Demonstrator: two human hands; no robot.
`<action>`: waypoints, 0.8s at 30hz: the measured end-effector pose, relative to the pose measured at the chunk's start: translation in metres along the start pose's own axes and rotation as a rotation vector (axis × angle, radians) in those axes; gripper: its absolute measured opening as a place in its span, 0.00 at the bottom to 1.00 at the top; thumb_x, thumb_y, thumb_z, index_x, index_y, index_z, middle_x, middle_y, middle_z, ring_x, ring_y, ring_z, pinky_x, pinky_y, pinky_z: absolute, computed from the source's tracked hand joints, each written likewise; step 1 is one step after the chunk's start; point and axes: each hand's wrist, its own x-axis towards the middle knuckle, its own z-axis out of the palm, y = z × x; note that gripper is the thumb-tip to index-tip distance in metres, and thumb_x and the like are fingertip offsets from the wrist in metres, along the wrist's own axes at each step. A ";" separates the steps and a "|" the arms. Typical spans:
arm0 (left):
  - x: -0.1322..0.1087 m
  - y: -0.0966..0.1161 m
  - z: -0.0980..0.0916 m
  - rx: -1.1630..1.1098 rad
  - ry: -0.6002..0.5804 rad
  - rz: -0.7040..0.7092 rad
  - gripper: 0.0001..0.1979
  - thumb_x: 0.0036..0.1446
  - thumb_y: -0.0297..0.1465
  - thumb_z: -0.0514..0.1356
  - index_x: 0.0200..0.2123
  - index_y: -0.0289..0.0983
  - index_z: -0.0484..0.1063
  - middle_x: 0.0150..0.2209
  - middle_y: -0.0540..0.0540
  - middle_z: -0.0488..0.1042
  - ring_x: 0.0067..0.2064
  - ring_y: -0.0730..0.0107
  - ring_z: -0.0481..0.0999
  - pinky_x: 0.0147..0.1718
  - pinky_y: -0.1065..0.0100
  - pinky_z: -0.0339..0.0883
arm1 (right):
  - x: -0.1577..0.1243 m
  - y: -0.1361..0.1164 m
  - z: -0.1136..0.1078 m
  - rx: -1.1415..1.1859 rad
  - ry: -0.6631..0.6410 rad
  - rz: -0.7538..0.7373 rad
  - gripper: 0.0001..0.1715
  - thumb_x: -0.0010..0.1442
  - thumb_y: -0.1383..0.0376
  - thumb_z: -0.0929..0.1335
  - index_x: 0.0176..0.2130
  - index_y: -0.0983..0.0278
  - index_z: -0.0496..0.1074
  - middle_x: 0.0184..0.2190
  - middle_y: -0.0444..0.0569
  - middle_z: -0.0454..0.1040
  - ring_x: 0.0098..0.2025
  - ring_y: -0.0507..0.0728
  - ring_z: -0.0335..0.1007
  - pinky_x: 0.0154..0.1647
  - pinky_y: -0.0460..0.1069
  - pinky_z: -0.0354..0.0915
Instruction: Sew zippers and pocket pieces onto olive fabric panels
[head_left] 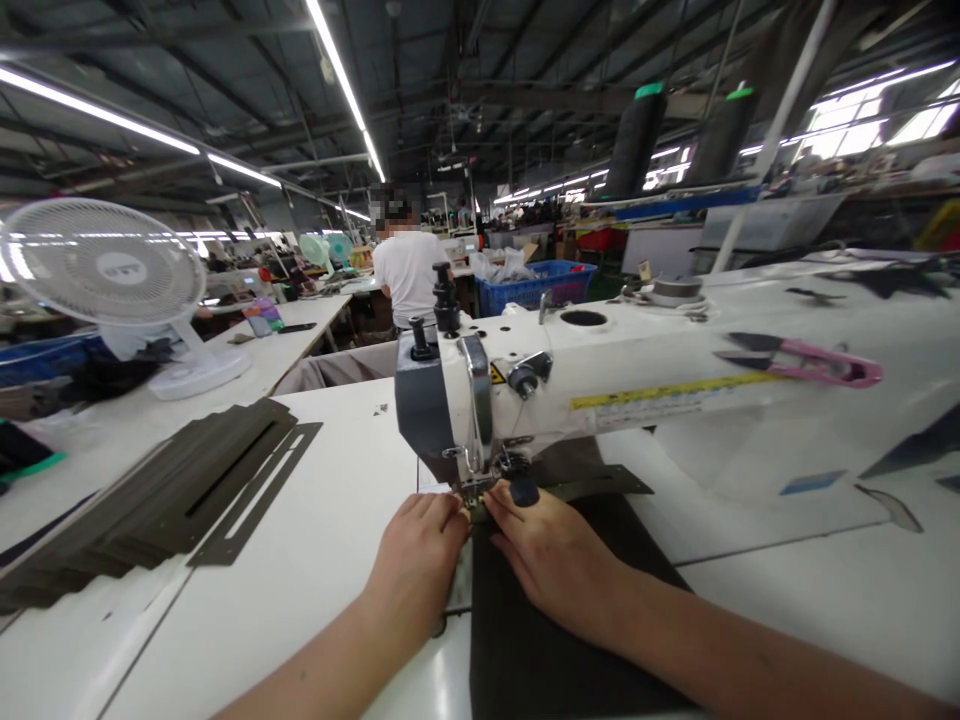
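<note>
A white sewing machine stands over the table, its needle area just beyond my fingertips. Dark olive fabric lies under the machine head and runs down toward me. My left hand is closed at the left of the presser foot, fingers pinched on the fabric's edge. Close by on the right, my right hand is also closed, thumb and fingers pressed on the fabric beside the foot. The needle tip is hard to make out between the hands.
Stacked olive pieces lie at the left, with a slotted piece beside them. A white fan stands behind. Pink-handled snips rest on the machine. A person in white and a blue basket are farther back.
</note>
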 end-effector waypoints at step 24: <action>-0.002 -0.004 0.008 0.003 0.088 -0.016 0.04 0.55 0.23 0.56 0.29 0.34 0.69 0.29 0.45 0.71 0.31 0.65 0.71 0.32 0.64 0.68 | 0.013 0.005 -0.004 0.023 -0.035 0.048 0.15 0.60 0.73 0.59 0.33 0.65 0.72 0.32 0.49 0.75 0.39 0.53 0.71 0.42 0.46 0.65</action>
